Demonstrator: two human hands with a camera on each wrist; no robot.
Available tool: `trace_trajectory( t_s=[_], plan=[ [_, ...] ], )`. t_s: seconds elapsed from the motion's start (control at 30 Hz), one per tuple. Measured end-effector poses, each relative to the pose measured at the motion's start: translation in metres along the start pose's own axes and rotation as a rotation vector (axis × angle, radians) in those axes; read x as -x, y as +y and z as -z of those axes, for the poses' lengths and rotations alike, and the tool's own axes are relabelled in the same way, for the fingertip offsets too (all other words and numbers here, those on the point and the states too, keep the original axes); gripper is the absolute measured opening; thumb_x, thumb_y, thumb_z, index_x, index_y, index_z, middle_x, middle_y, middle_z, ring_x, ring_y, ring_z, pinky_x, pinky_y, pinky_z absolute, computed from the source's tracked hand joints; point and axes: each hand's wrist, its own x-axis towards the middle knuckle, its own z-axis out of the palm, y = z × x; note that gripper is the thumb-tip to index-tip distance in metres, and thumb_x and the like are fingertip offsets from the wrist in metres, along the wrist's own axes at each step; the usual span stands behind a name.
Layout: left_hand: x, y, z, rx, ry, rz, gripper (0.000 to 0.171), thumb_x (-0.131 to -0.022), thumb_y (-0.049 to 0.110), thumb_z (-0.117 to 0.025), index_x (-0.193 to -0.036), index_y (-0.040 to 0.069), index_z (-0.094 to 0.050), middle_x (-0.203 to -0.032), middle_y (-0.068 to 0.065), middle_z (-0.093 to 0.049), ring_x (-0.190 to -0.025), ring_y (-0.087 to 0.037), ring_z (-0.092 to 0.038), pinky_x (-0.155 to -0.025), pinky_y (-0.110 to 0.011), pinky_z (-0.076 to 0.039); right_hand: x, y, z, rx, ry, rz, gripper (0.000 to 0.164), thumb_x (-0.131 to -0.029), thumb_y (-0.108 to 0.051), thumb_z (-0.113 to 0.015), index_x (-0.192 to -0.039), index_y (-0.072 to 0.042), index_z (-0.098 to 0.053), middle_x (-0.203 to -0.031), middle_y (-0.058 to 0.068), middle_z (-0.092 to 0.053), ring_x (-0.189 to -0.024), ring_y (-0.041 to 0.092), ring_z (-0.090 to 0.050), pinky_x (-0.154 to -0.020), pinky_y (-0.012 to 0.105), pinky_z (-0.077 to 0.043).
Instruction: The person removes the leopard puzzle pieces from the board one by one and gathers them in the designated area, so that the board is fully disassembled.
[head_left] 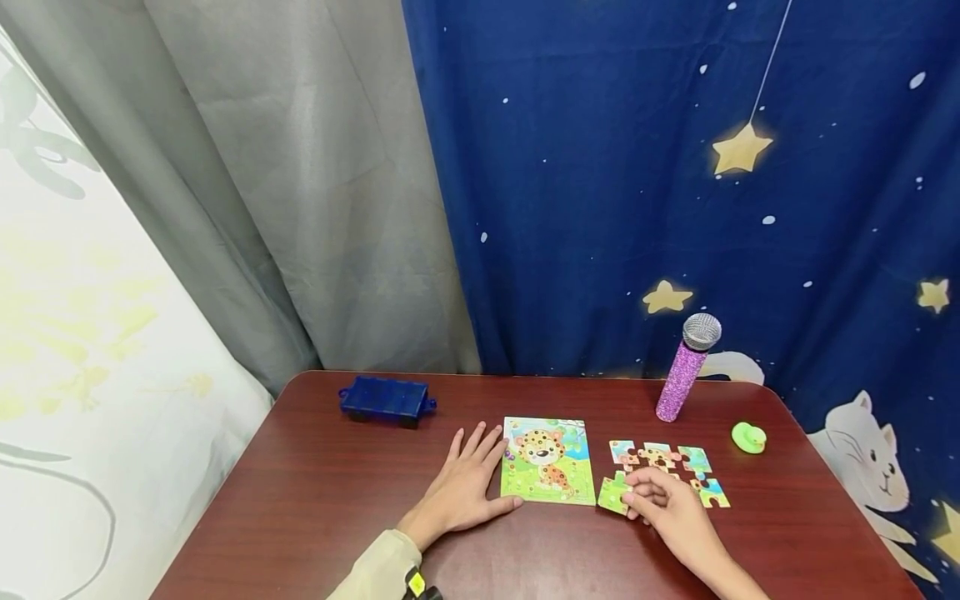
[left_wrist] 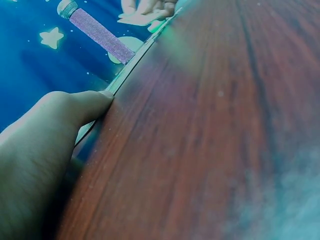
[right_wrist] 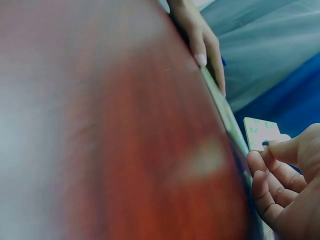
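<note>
A green puzzle piece [head_left: 612, 495] is pinched between the thumb and fingers of my right hand [head_left: 678, 512]. It is tilted and held by one edge, as the right wrist view shows the piece [right_wrist: 256, 131] off the table. My left hand [head_left: 467, 492] lies flat with fingers spread, its thumb at the lower left corner of a square leopard picture board [head_left: 553, 479]. Beyond my right hand lie several puzzle pieces [head_left: 695, 459] with parts of a similar picture, some partly hidden by the fingers.
A purple glittery microphone [head_left: 681, 379] stands at the back right, with a small green toy [head_left: 748, 437] right of the pieces. A dark blue toy wagon [head_left: 386, 398] sits at the back left of the brown table [head_left: 300, 500]. Curtains [head_left: 562, 208] hang behind.
</note>
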Motion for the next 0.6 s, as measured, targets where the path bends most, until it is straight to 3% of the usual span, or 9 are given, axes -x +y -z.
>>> trace_trajectory(
  t_s=[0.3,0.6],
  plan=[
    [0.000,-0.001,-0.001,0.002,0.000,0.003,0.101,-0.099,0.083,-0.053,-0.170,0.012,-0.044,-0.180,-0.010,-0.032,-0.169,-0.037,-0.018,-0.132,-0.070,-0.009,0.017,0.011,0.016,0.075,0.030,-0.053,0.015,-0.098,0.000,-0.080,-0.112,-0.003,-0.078,-0.080,-0.001,-0.074,-0.065,0.014,-0.070,-0.060,0.027,-0.055],
    [-0.001,0.000,-0.001,-0.003,-0.006,-0.001,0.101,-0.099,0.083,-0.053,-0.170,0.012,-0.044,-0.180,-0.010,-0.032,-0.169,-0.037,-0.019,-0.132,-0.070,-0.010,0.021,0.019,0.028,0.195,0.025,-0.004,0.015,-0.096,-0.001,-0.082,-0.108,-0.008,-0.080,-0.075,-0.007,-0.069,-0.062,0.009,-0.064,-0.061,0.025,-0.052]
  ],
)
